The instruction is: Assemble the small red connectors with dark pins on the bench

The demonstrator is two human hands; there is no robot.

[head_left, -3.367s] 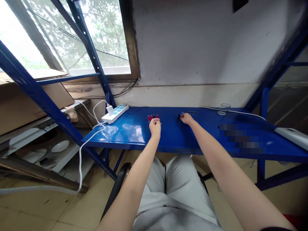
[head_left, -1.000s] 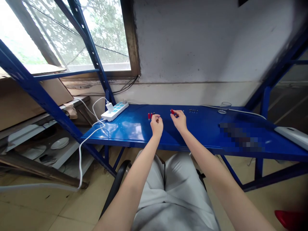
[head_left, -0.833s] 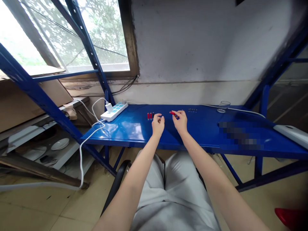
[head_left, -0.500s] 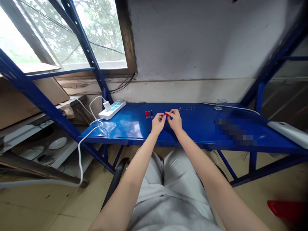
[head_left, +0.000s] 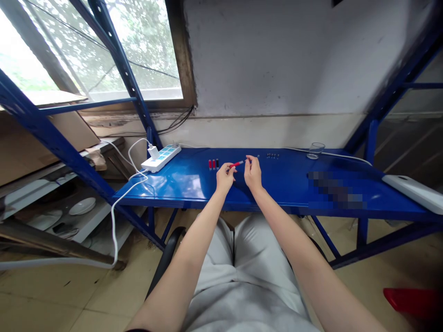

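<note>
My left hand (head_left: 225,178) pinches a slim red tube with a pale, see-through-looking end (head_left: 236,164), which points right and slightly up. My right hand (head_left: 253,173) is closed at the fingertips just right of that end, apart from it; a tiny piece seems to be between the fingers, too small to name. Left of my hands, two red tubes (head_left: 212,164) and a black tube (head_left: 217,164) of like shape are lined up on the blue table (head_left: 173,186). Several tiny metallic pieces (head_left: 272,156) sit in rows beyond my right hand.
A white power strip (head_left: 161,157) with a plugged-in charger lies on the left, its cable hanging off the edge. At the back right stands a clear glass (head_left: 315,151). A blurred-out dark object (head_left: 335,189) and a white device (head_left: 413,191) are farther right.
My hands, together on the red tube before, have moved apart. The right fingers have come off the tube, and its pale end now shows; the left hand still holds it.
</note>
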